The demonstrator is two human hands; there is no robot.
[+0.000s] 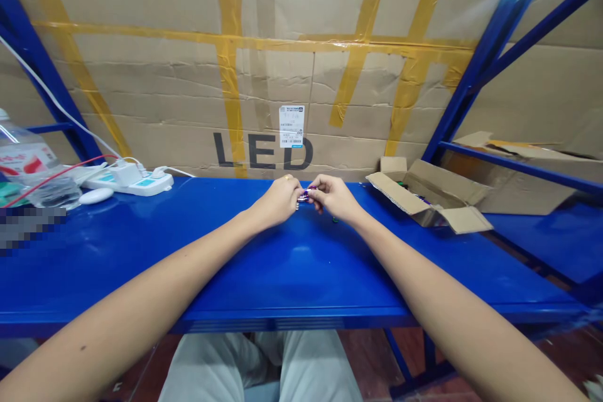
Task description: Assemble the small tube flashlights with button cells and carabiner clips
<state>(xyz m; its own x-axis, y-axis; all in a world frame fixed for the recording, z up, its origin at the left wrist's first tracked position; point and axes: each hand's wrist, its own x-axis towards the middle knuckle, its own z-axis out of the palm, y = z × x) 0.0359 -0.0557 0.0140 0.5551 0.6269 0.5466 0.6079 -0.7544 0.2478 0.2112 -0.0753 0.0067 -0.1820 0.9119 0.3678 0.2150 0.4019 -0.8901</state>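
Note:
My left hand [281, 198] and my right hand [332, 196] meet over the far middle of the blue table [301, 270]. Between their fingertips is a small shiny purple metallic piece [305, 195], its kind too small to make out. The left fingers are closed round its left end, and a ring shows on that hand. The right thumb and fingers pinch its other end. Just below the right hand lies a small green thing [335, 220], mostly covered by the hand.
To the right stands an open cardboard box [436, 191] with small shiny items inside. A white power strip [148, 183], a white oval object [96, 195] and a plastic bottle [23, 151] are on the left. A large taped carton [268, 94] forms the back, between blue posts.

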